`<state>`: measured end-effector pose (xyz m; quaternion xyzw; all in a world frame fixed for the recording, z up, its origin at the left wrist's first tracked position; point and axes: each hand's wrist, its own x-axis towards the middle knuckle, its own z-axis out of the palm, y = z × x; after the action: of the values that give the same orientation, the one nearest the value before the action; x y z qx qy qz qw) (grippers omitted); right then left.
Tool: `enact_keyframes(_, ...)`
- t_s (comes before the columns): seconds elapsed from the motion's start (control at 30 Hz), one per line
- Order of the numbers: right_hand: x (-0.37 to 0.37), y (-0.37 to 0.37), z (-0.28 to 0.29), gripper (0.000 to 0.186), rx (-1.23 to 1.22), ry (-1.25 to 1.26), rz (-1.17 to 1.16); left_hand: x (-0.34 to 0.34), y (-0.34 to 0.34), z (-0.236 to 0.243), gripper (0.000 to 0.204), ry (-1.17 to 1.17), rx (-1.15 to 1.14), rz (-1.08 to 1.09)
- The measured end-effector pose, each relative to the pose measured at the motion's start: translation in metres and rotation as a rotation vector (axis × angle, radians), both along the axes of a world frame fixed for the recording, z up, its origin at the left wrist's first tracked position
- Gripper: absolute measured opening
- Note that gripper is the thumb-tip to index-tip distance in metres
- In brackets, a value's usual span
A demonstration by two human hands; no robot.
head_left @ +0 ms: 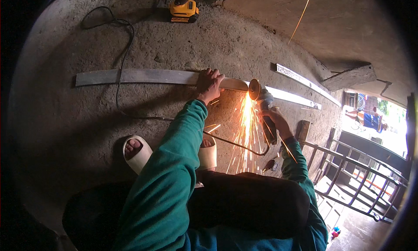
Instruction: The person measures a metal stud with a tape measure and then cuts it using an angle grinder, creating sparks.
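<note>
A long flat metal bar (159,76) lies across the rough concrete floor in front of my feet. My left hand (209,85) is closed around the bar near its middle. To the right of it, my right hand (276,122) grips an angle grinder (265,104). The grinder's cutting disc (254,89) meets the bar, and a bright spray of orange sparks (247,125) streams down from the contact toward my knees. Glare whitens the bar to the right of the disc, so the cut itself cannot be made out.
A black power cord (124,55) loops over the bar's left part and runs to the grinder. A yellow cordless tool (184,9) stands at the far side. Another metal strip (307,82) lies at right. A metal frame (355,175) and a person (370,119) are farther right.
</note>
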<state>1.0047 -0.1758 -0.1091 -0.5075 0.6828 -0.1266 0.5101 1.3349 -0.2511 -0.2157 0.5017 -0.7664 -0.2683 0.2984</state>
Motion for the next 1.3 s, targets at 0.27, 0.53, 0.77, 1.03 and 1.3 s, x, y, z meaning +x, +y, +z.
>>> enact_keyframes(0.27, 0.040, 0.003, 0.031, 0.030, 0.263, -0.001, -0.261, 0.001, 0.004, -0.008, 0.046, -0.060, -0.040, 0.043)
enact_keyframes(0.53, 0.065, -0.005, 0.044, 0.042, 0.250, 0.043, -0.282, 0.015, 0.004, -0.006, 0.044, -0.039, -0.068, 0.036)
enact_keyframes(0.77, -0.005, -0.005, 0.007, 0.041, 0.198, -0.114, -0.236, -0.033, -0.005, -0.061, 0.034, 0.255, -0.582, 0.214)
enact_keyframes(1.03, 0.032, -0.012, 0.019, 0.032, 0.168, 0.092, -0.253, -0.005, 0.005, 0.006, 0.044, -0.096, -0.062, -0.043)
enact_keyframes(1.3, 0.043, -0.005, 0.022, 0.032, 0.150, 0.054, -0.286, 0.001, 0.008, 0.002, 0.048, -0.112, 0.025, -0.021)
